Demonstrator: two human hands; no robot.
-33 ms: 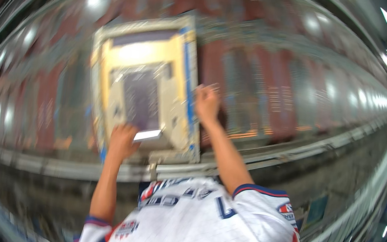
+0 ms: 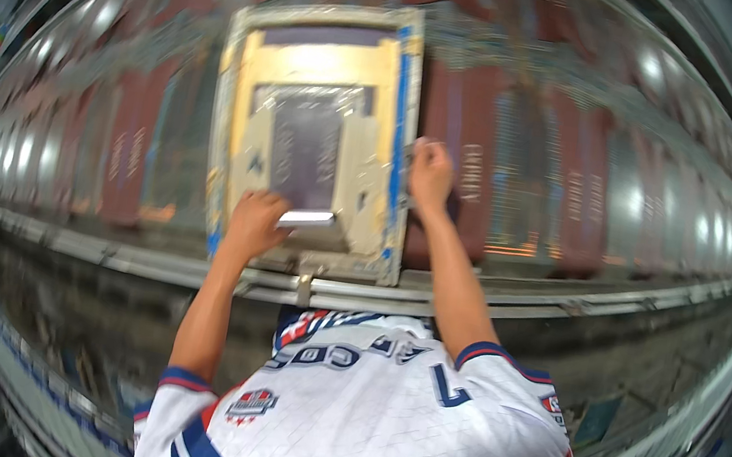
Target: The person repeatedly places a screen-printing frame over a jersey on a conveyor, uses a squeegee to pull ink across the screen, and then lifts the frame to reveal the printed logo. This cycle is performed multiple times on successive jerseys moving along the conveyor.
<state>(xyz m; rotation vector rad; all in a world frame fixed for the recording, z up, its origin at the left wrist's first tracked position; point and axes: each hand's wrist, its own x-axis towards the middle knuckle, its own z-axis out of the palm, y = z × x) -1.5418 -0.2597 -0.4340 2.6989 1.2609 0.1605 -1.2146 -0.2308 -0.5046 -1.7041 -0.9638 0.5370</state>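
Left hand has its fingers closed on a squeegee at the near end of the printing screen frame, so this stroke looks about done; the frame lies flat on the long table. Right hand grips the frame's right edge, with printed dark-red cloth pieces close on both sides and open room only along the table's near rail.

Frame lying on the surface, between the hands. Left hand on the bar at the frame's near edge; right hand on the frame's right side. Printed panels spread right of the right hand and left of the left hand. Rail runs below both hands.
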